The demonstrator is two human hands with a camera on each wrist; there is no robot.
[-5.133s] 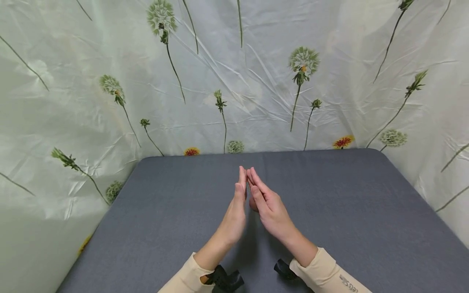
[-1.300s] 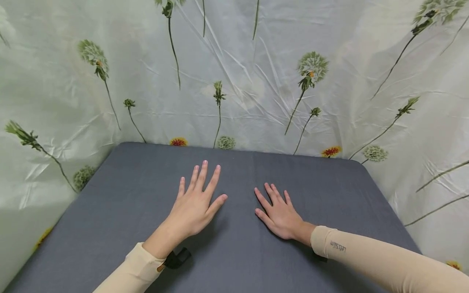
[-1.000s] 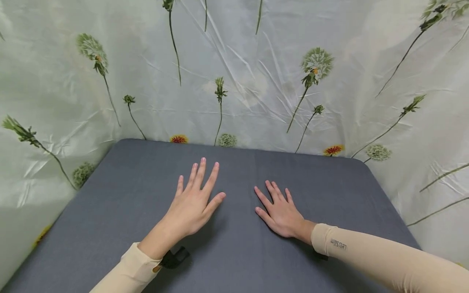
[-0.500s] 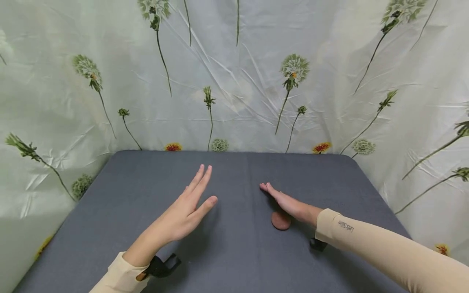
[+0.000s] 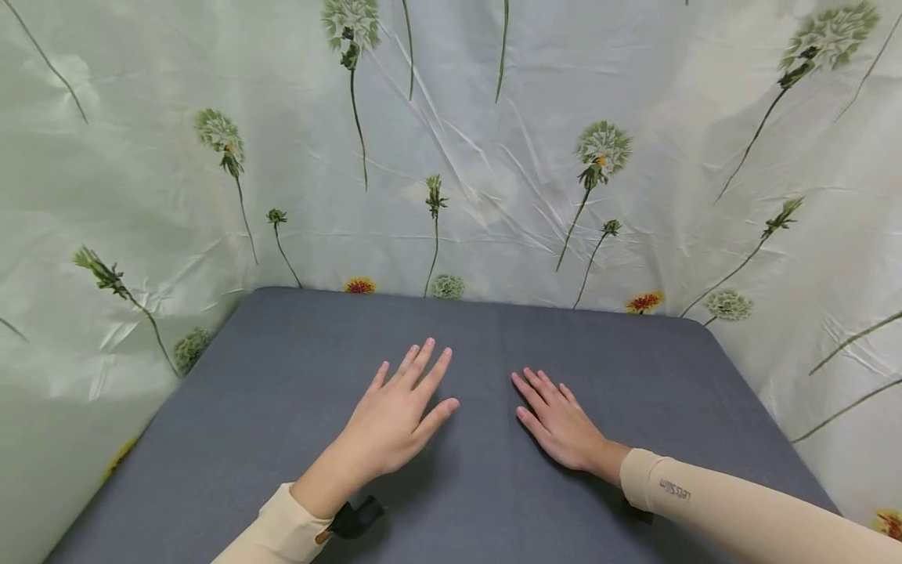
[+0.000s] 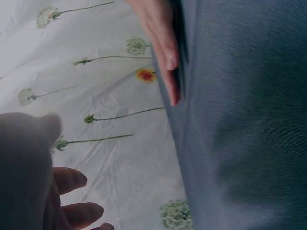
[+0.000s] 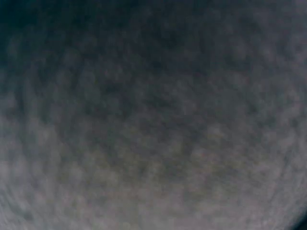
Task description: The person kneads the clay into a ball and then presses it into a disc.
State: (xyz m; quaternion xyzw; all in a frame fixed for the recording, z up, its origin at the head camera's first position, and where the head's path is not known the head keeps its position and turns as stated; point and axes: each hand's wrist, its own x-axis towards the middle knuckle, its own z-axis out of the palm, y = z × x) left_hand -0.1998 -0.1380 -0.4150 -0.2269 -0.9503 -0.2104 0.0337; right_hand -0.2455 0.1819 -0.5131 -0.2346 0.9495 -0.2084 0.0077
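Note:
In the head view my left hand (image 5: 391, 423) is held palm down above the grey tabletop (image 5: 479, 501), fingers straight and spread, a shadow beneath it. It holds nothing that shows. To its right my right hand (image 5: 564, 427) lies palm down, low over the cloth, with straight fingers pointing away and to the left. Whatever is under that palm is hidden, including the reddish-brown round piece glimpsed there earlier. The left wrist view shows left fingers (image 6: 81, 213) at the lower left and the right hand close along the table at the top. The right wrist view is a dark blur.
A white curtain (image 5: 479, 204) printed with dandelions and flowers hangs behind the table and along both sides. Black wrist camera gear (image 5: 358, 517) sits under the left wrist. Both arms wear cream sleeves (image 5: 747, 501).
Five seconds ago the palms faced each other, raised together; they are now apart. Half a second ago the right hand was tipped up, showing a reddish-brown round piece; it is palm down again, covering it.

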